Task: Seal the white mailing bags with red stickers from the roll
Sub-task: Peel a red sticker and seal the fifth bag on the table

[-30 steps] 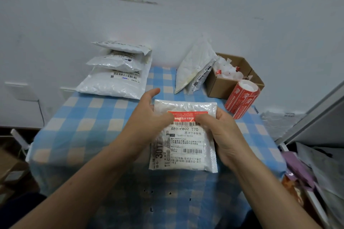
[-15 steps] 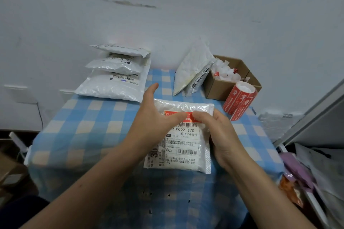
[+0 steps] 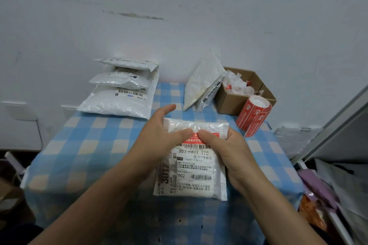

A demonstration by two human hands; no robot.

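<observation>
sticker (image 3: 194,141) half-hidden (thumbs (image 3: 183,133)), label (image 3: 194,167) sm txt illegible

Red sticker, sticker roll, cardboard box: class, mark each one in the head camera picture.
red sticker (image 3: 192,141), head view, its lower red strip
sticker roll (image 3: 253,115), head view, its red printed side
cardboard box (image 3: 229,102), head view, its front wall
</observation>
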